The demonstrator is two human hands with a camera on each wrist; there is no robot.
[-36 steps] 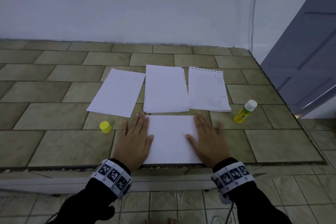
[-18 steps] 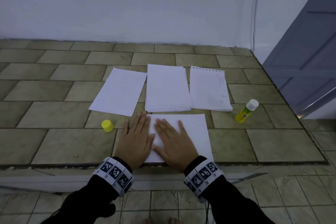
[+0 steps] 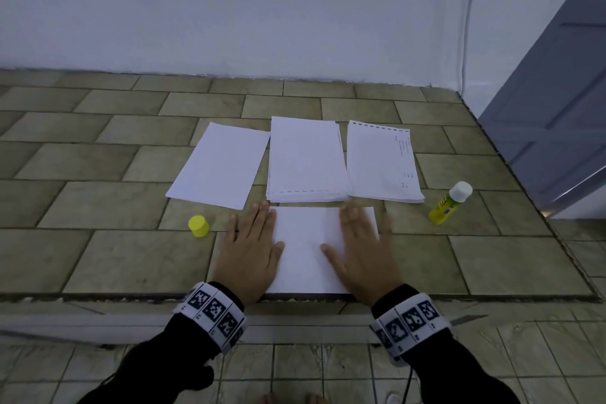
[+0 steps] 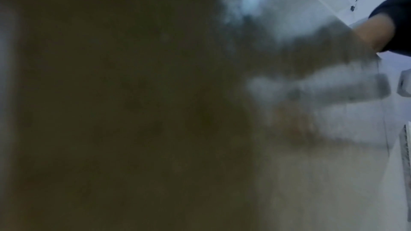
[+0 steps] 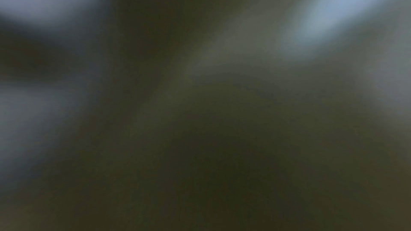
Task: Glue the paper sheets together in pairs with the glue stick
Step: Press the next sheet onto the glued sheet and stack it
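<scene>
Little can be made out in the two wrist views: both are dark and smeared, and only a sleeve and wrist (image 4: 378, 29) are recognised at the edge of the left one. In the head view the near sheet (image 3: 305, 249) is partly covered by both hands, so whether one sheet or two lie there cannot be told. The left hand (image 3: 249, 252) is laid flat, fingers straight and close together, over its left edge; the right hand (image 3: 360, 252) is pressed flat, fingers spread, on its right part. Three more lots of paper are counted behind: a single sheet (image 3: 219, 164), a middle stack (image 3: 306, 157) and a right stack (image 3: 380, 161). One glue stick (image 3: 451, 203) lies to the right on the tiled counter (image 3: 98, 256), and one yellow cap (image 3: 198, 226) stands to the left, well apart.
</scene>
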